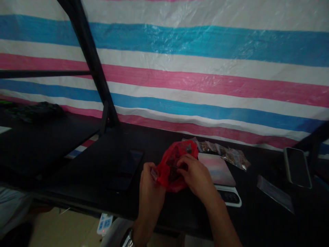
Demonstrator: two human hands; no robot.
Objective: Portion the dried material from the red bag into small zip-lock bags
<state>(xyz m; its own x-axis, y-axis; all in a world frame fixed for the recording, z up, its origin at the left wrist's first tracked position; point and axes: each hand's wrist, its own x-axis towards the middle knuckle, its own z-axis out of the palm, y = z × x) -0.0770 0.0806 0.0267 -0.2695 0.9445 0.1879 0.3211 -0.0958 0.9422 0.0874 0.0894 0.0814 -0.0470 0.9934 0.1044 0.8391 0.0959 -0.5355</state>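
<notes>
A red plastic bag [171,161] with small dark pieces inside sits low in the middle of the dark table [84,161]. My left hand [149,185] pinches the bag's left edge together with a small clear packet. My right hand [195,173] has its fingers curled into the bag's open mouth; what they hold is hidden.
A small scale [220,173] with a pinkish platform lies right of the bag. Several clear packets [226,152] of brownish bits lie behind it. A dark phone [127,168] lies to the left, another phone [298,167] at far right, and an empty clear packet [275,192] nearby. A striped tarp [205,68] hangs behind.
</notes>
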